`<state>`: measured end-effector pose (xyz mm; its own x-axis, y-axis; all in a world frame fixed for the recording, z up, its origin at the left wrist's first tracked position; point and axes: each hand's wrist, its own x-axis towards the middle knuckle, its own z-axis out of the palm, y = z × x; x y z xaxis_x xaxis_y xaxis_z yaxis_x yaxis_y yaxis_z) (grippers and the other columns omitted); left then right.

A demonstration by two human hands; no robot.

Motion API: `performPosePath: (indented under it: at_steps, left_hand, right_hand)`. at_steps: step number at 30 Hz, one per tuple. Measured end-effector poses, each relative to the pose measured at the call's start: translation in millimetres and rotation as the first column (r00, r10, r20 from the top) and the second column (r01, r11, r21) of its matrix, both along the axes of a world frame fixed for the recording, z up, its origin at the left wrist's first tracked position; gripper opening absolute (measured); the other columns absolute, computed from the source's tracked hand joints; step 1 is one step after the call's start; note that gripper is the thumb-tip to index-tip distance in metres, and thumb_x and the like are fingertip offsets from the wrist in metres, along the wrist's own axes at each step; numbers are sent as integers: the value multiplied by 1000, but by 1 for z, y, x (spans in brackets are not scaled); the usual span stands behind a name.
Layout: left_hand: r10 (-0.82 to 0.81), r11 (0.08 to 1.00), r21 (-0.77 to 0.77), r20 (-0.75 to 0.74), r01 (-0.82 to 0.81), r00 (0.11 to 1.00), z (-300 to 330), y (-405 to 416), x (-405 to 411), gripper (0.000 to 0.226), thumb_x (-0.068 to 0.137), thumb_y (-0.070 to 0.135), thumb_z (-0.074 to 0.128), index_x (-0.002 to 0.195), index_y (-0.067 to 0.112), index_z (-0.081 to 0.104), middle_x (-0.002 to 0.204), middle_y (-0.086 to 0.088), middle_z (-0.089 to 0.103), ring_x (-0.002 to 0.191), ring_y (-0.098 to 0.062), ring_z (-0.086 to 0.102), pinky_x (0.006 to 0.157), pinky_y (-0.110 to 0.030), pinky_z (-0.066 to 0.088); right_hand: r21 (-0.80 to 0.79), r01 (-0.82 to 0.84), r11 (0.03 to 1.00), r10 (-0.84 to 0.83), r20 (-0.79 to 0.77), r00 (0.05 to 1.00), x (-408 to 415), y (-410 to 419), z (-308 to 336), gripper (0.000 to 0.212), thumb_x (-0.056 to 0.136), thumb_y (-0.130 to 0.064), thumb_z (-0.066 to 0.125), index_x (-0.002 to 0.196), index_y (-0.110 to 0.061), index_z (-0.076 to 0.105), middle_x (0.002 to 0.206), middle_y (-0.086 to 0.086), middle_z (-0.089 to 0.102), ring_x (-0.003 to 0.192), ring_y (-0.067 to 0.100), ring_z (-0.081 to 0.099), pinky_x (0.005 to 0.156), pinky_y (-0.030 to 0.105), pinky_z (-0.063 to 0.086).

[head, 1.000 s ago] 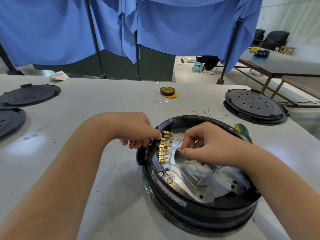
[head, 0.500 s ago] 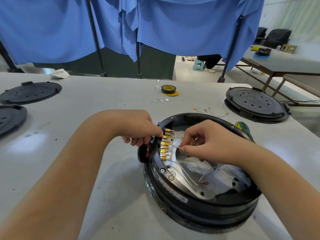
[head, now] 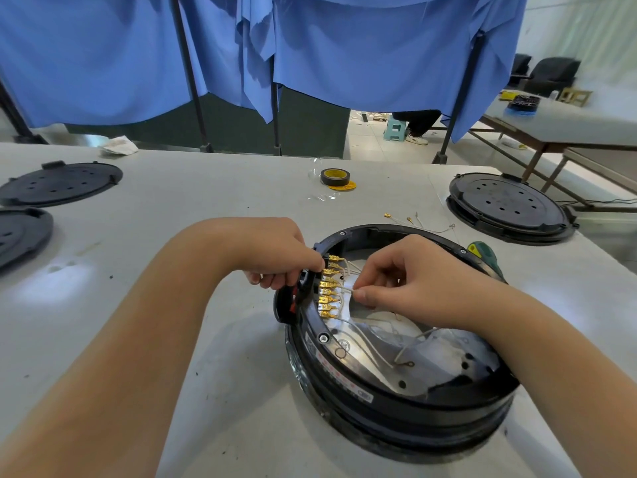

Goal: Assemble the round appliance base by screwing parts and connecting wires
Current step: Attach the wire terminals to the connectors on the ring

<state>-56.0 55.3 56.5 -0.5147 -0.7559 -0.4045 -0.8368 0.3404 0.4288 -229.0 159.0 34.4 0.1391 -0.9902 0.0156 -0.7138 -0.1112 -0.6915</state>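
The round black appliance base [head: 396,405] lies open side up on the white table, its silver inner plate [head: 431,367] showing. Several brass terminals [head: 327,288] with thin white wires stand in a row at its left inner rim. My left hand [head: 279,257] grips the black connector block [head: 296,294] on the base's left rim, fingers curled round it. My right hand [head: 406,281] is over the base and pinches a thin white wire [head: 344,288] that runs to a terminal in the middle of the row.
A green-handled screwdriver [head: 484,255] lies right behind the base. Loose wires with terminals [head: 413,222] lie beyond it. A tape roll [head: 335,177] sits mid-table. Black round covers rest at far right [head: 506,205] and far left [head: 58,182]. Blue curtains hang behind the table.
Both hands keep their grips at the terminal row; the view shifted slightly. My right hand's pinched wire stays at the middle terminals.
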Motion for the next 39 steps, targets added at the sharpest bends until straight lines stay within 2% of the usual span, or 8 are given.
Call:
performPosePath:
  at_steps: [5, 11, 18, 32, 36, 39]
  left_hand:
    - [2, 1000, -8, 1, -2, 1000, -1, -1, 0, 45, 93, 37, 54, 58, 10, 58, 42, 1, 53, 40, -15, 44, 49, -22, 38]
    - [5, 1000, 12, -4, -5, 1000, 0, -1, 0, 45, 94, 36, 54, 58, 9, 57, 42, 1, 51, 39, -14, 42, 48, -22, 36]
    - [5, 1000, 14, -6, -4, 1000, 0, 0, 0, 45, 94, 35, 54, 59, 8, 57, 44, 0, 51, 42, -16, 42, 48, -23, 36]
    - [0, 1000, 24, -17, 0, 1000, -2, -3, 1, 44, 94, 36, 54, 59, 9, 58, 47, -1, 51, 42, -15, 41, 47, -24, 36]
    - [-3, 1000, 12, -13, 3, 1000, -2, -3, 0, 45, 94, 36, 54, 58, 9, 58, 43, 1, 50, 40, -14, 41, 47, -23, 36]
    - [-7, 1000, 12, -14, 7, 1000, -2, -3, 0, 45, 94, 36, 54, 58, 9, 58, 42, 2, 50, 40, -14, 41, 47, -23, 37]
  right_hand:
    - [-26, 3, 1000, -3, -28, 1000, 1, -1, -1, 5, 83, -20, 73, 78, -19, 75, 52, -19, 59, 50, -4, 51, 51, 9, 38]
    - [42, -39, 998, 38, 16, 999, 2, -1, 0, 6, 84, -17, 72, 79, -14, 75, 51, -14, 63, 47, -3, 54, 49, 8, 39]
    - [-28, 7, 1000, -8, -53, 999, 2, -3, -3, 4, 82, -21, 73, 79, -20, 76, 56, -17, 64, 53, -4, 55, 54, 10, 42]
    - [11, -42, 999, 42, 3, 999, 1, -3, -3, 3, 82, -19, 74, 80, -18, 76, 53, -14, 64, 49, -2, 57, 52, 10, 43]
    - [-2, -18, 1000, 18, -7, 1000, -1, -5, -3, 2, 82, -21, 74, 81, -20, 76, 58, -10, 67, 51, 0, 60, 56, 13, 49]
    - [6, -27, 1000, 27, -12, 1000, 0, -5, -5, 3, 82, -20, 74, 80, -20, 76, 55, -12, 66, 50, -1, 59, 54, 12, 47]
